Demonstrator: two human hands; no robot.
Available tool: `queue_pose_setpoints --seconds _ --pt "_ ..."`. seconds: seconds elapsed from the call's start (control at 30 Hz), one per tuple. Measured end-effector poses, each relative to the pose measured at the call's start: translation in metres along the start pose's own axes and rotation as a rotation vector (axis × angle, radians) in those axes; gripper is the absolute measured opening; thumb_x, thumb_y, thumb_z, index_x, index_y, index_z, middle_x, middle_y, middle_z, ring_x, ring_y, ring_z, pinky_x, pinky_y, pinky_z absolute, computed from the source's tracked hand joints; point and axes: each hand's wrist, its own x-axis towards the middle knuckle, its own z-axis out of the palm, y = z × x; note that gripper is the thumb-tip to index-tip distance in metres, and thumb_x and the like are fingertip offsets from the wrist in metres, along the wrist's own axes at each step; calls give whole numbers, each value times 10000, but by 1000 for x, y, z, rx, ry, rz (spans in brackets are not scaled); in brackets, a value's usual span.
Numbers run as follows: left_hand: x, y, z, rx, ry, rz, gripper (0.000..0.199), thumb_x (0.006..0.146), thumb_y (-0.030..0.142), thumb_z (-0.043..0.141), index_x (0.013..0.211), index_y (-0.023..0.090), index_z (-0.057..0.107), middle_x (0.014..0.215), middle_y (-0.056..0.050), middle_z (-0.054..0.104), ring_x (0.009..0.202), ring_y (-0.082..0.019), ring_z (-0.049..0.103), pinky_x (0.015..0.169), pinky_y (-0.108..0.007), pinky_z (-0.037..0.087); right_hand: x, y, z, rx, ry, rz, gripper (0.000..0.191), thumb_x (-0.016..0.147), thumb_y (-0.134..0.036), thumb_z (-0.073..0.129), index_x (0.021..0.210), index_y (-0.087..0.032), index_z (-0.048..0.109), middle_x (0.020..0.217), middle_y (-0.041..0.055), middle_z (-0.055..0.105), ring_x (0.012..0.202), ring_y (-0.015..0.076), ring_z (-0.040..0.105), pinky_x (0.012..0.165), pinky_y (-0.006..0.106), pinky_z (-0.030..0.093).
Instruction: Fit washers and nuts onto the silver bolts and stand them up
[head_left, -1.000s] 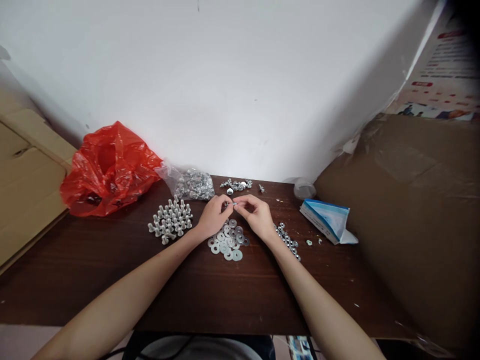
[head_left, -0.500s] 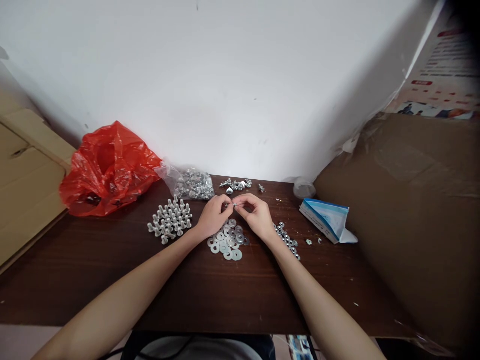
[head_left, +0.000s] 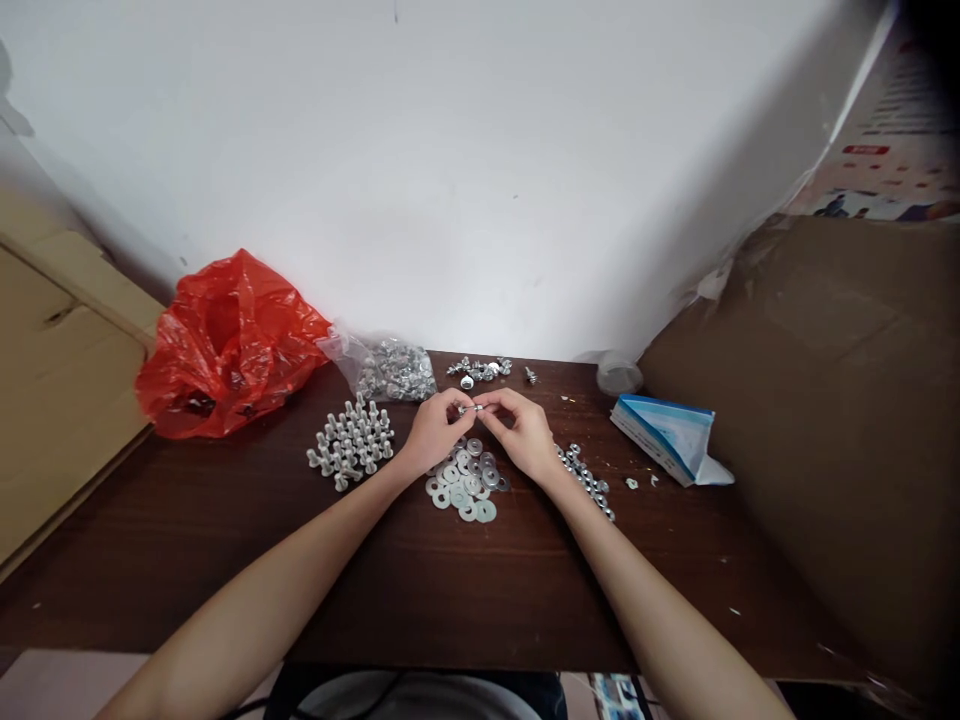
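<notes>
My left hand (head_left: 436,430) pinches a small metal bolt (head_left: 466,409), which lies roughly sideways between thumb and forefinger. At the bolt's right end my right hand (head_left: 520,430) pinches a small shiny nut (head_left: 479,408); the fingertips of both hands nearly meet. Just below the hands, flat washers (head_left: 459,494) lie in a loose pile. Bolts (head_left: 352,440) stand on their heads in a cluster to the left. Beside my right wrist is a group of nuts (head_left: 592,487), partly covered by the forearm.
Bolts fitted with other parts (head_left: 480,370) lie by the wall. A clear bag of hardware (head_left: 397,370) and a red plastic bag (head_left: 232,340) are at the left. At the right are a round clear container (head_left: 619,374), a blue-white packet (head_left: 667,435) and a large cardboard box (head_left: 832,420).
The whole view has shifted slightly, so things appear a little further right. Both hands stay together, and more of the bolt and nut shows between the fingertips.
</notes>
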Motion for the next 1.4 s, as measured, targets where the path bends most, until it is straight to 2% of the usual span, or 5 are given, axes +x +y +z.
queue_pose_setpoints --seconds 0.17,0.47,0.8,1.07,1.4 --pt "1 -1 -2 -65 -1 -65 73 755 191 588 809 154 619 798 -31 666 696 -135 593 692 -272 452 -1 3 1 -67 -24 -22 137 848 -217 553 928 -190 661 858 41 669 740 162 611 709 301 482" --pt "3 -5 -3 -102 17 -46 95 741 205 609 813 150 639 777 -30 673 662 -122 579 635 -251 450 0 7 7 -23 20 42 182 854 -305 566 962 -183 647 891 51 699 796 182 641 758 332 497" --pt "5 -3 -4 -128 16 -49 121 733 196 604 822 149 672 763 -31 681 620 -115 548 603 -248 438 2 4 6 45 21 94 174 811 -268 596 946 -178 657 860 43 698 741 156 627 703 302 496" --pt "7 -3 -3 -125 4 -41 109 722 171 610 811 153 671 745 -25 679 638 -121 570 615 -248 444 2 -2 1 -49 -2 28 154 796 -171 566 917 -178 661 821 35 689 695 148 609 679 299 488" --pt "7 -7 -4 -109 10 -21 95 721 194 626 799 158 666 726 -19 670 614 -116 560 606 -250 443 1 0 -1 -184 -42 4 189 858 -243 548 983 -199 684 909 59 709 807 189 641 739 336 486"
